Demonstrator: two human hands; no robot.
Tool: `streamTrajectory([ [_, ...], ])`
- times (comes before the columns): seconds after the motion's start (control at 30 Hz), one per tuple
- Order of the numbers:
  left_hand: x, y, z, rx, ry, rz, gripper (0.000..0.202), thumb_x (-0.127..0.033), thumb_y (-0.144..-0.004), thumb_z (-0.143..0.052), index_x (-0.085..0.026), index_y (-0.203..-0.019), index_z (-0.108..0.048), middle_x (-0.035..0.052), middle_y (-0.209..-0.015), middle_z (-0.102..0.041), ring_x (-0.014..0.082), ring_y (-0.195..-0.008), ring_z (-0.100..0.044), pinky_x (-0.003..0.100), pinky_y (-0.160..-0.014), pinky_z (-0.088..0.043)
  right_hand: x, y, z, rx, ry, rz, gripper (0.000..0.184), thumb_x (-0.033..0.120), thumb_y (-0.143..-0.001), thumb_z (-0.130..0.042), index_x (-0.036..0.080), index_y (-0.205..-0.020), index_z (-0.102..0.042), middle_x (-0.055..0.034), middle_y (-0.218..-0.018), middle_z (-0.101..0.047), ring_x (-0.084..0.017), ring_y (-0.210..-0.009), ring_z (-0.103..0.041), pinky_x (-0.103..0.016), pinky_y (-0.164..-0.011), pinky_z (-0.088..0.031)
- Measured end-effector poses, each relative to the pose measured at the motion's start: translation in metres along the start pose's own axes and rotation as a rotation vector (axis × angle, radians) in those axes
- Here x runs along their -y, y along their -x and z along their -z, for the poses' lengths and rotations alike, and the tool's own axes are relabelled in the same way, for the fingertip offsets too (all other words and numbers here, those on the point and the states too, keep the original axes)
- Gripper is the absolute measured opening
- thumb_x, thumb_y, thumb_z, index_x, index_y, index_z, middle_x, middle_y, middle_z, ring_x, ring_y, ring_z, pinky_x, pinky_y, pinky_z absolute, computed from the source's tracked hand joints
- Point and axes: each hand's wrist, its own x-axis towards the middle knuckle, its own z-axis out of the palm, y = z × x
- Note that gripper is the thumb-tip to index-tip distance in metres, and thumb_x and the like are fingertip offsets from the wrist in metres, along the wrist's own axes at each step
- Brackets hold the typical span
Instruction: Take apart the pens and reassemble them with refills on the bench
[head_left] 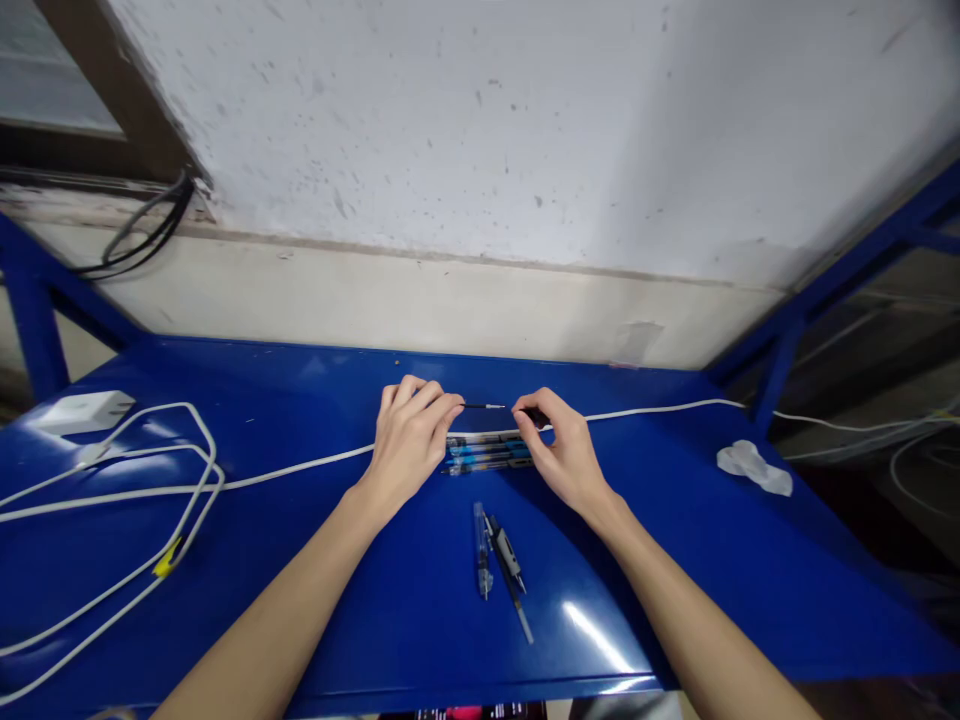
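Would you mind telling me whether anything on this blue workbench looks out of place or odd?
A crumpled white tissue or plastic lies alone at the right of the blue metal bench, like stray litter. A white cable also runs across the bench, passing under the left hand and right hand, just behind the row of pens.

We look to be in a small workshop or repair corner rather than a home: we stand at a blue painted metal workbench [390,640] on an angled steel frame [780,365], facing a scuffed, stained plaster wall [450,130]. A white charger [82,412], its white cable [300,472] and some pens [487,455] lie on the top, and black cables [146,230] hang by a wooden window frame [112,100]
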Motion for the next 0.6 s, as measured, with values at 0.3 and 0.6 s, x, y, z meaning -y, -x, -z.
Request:
streamTrajectory([
  [0.3, -0.002, -0.001, -0.002, -0.016, 0.044, -0.012, 0.016, -0.019, -0.103, -0.055, -0.020, -0.098, -0.071, 0.0038, -0.089, -0.070, 0.0237, -0.094, -0.053, 0.040, -0.080, -0.036, -0.001, 0.000, 0.001, 0.066, -0.038, -0.011, 0.012, 0.021, -0.103, -0.051, 0.019, -0.101, -0.062, -0.0045, -0.095, -0.063, -0.018, -0.089, -0.060, -0.030, -0.081, -0.046],
  [0.6, 0.000, 0.000, -0.004, -0.027, 0.075, 0.043, 0.017, -0.016, -0.099, -0.058, -0.020, -0.089, -0.071, 0.0021, -0.083, -0.070, 0.0234, -0.092, -0.055, 0.041, -0.081, -0.036, 0.009, -0.005, 0.018, 0.542, -0.383, -0.119, 0.008, 0.022, -0.097, -0.067, 0.018, -0.095, -0.073, -0.0034, -0.096, -0.073, -0.017, -0.090, -0.066, -0.030, -0.085, -0.049],
])
